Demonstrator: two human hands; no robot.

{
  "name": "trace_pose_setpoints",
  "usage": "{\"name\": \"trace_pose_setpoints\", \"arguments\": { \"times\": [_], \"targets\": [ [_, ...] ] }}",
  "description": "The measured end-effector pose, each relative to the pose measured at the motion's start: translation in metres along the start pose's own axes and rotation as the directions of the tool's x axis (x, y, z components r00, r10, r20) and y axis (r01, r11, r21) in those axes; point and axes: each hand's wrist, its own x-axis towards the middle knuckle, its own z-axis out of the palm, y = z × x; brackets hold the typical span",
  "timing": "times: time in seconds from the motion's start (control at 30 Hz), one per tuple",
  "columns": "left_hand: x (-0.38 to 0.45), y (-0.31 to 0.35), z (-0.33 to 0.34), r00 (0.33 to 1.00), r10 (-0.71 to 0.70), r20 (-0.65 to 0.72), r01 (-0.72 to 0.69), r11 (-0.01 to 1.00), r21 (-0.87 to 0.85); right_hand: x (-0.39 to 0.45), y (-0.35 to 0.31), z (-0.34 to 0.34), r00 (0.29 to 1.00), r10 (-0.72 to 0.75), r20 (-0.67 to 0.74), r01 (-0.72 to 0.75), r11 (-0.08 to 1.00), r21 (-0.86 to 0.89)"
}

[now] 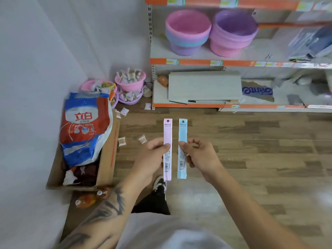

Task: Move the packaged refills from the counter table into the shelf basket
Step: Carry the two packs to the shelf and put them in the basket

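My left hand (154, 155) pinches a long pink refill packet (167, 133) near its middle, holding it upright over the wooden floor. Just to its right, my right hand (199, 155) pinches a matching light blue refill packet (182, 133), also upright. The two packets hang side by side, a small gap between them, barcodes facing me. No counter table is in view. Stacked pink and purple basins (187, 31) stand on the shelf ahead.
A shelf unit with orange edges (197, 62) fills the upper right; grey boards (204, 85) lie on its bottom level. A cardboard box (106, 164) with a detergent bag (84, 126) sits at left by the wall. Small pink basins of sachets (130, 81) stand in the corner.
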Motion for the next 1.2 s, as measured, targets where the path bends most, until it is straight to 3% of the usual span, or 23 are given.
{"name": "trace_pose_setpoints", "arguments": {
  "times": [0.2,0.47,0.63,0.8,1.0,1.2],
  "targets": [
    [0.087,0.09,0.008,0.995,0.061,0.085,-0.066,0.996,0.057,0.065,-0.087,-0.023,0.996,-0.047,-0.079,0.047,0.999,-0.009],
    [0.164,0.151,0.051,0.983,0.071,0.167,-0.083,0.994,0.07,0.125,-0.128,-0.064,0.976,-0.061,-0.207,0.078,0.994,0.075],
    [0.201,0.186,0.071,0.987,0.121,0.106,-0.13,0.988,0.079,0.187,-0.155,-0.084,0.985,-0.102,-0.142,0.115,0.99,0.085],
    [0.248,0.261,0.096,0.972,0.233,0.013,-0.234,0.97,0.062,0.253,-0.222,-0.112,0.973,-0.218,-0.075,0.225,0.969,0.103],
    [0.287,0.375,0.148,0.912,0.403,-0.07,-0.406,0.913,-0.035,0.31,-0.336,-0.168,0.915,-0.399,-0.051,0.402,0.903,0.15],
    [0.306,0.48,0.205,0.772,0.629,-0.093,-0.635,0.772,-0.044,0.333,-0.446,-0.23,0.83,-0.558,0.019,0.534,0.804,0.263]
  ]
}}
